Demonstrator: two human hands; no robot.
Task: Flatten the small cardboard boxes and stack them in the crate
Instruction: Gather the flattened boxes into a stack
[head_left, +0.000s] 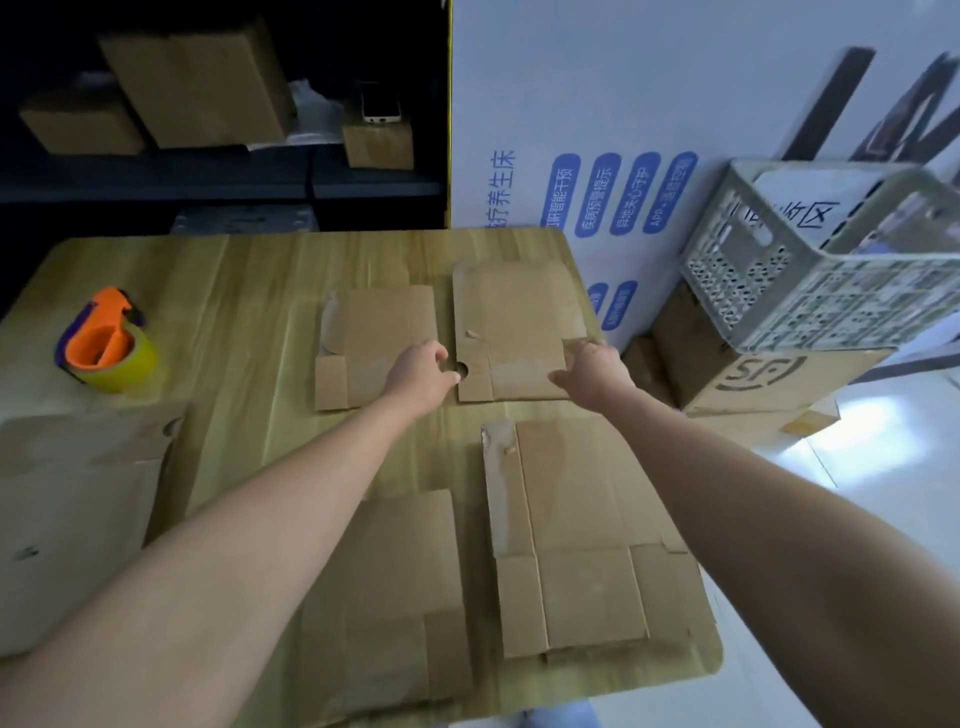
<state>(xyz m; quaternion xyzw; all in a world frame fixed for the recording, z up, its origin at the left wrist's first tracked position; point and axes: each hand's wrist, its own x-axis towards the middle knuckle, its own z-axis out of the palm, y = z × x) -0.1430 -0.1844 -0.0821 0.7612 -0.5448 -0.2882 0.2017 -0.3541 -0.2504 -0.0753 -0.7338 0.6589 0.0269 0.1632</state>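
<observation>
Pickup step, I judge: left hand (423, 374) and right hand (592, 370) pinch opposite edges of the far flattened box (514, 312); next, lift it into the crate (810, 296).

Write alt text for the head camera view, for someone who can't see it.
The left hand and right hand grip opposite edges of a flattened cardboard box on a wooden table, among three other flattened boxes. An orange tape dispenser sits at the left; a grey plastic crate rests on a cardboard carton off the table's right side.
</observation>
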